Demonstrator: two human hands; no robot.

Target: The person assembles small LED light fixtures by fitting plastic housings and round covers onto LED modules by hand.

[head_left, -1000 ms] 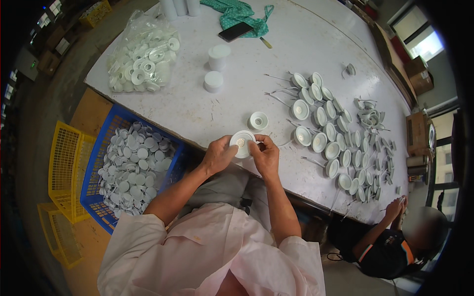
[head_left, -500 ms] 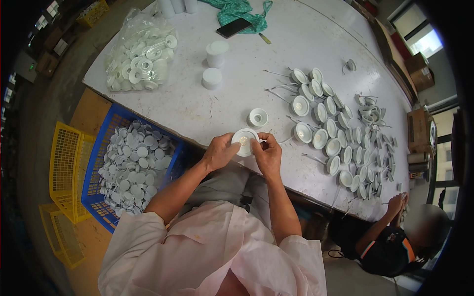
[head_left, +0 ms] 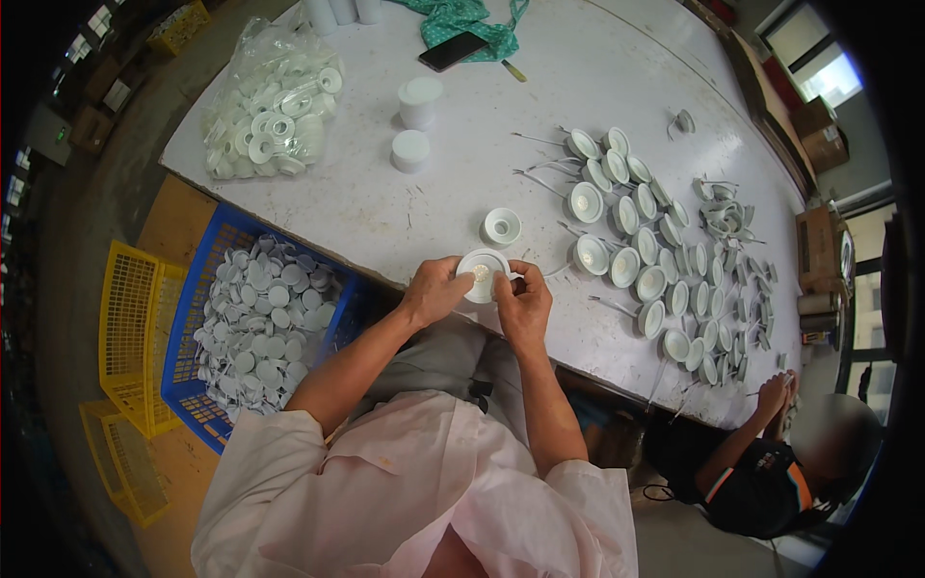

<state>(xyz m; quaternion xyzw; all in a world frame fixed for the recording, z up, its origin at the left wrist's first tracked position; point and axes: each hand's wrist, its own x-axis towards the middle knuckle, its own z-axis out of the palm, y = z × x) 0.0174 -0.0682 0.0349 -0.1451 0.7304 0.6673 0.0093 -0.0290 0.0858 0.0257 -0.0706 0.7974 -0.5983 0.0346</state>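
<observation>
A round white downlight housing (head_left: 483, 258) with a yellowish LED spot inside is held between both hands at the table's near edge. My left hand (head_left: 436, 289) grips its left rim, the thumb pressed into the bowl. My right hand (head_left: 524, 301) is closed on the right rim, its thumb also inside. A thin wire runs out to the right of my right hand. Just beyond my fingers, a white ring-shaped part (head_left: 501, 226) lies on the table. To the right stand several rows of similar white downlights (head_left: 624, 267) with wires trailing from them.
A blue basket (head_left: 173, 376) of white discs sits at my left, beside yellow crates (head_left: 123, 337). On the table (head_left: 366, 217) are a clear bag of white rings (head_left: 275, 135), two stacks of white discs (head_left: 411, 149), a phone (head_left: 453, 51) and green cloth (head_left: 496, 39). Another person (head_left: 752, 472) works at the right.
The held downlight has shifted very slightly, with both hands still gripping its rim and thumbs inside. The whole view has moved a little; nothing else visibly differs.
</observation>
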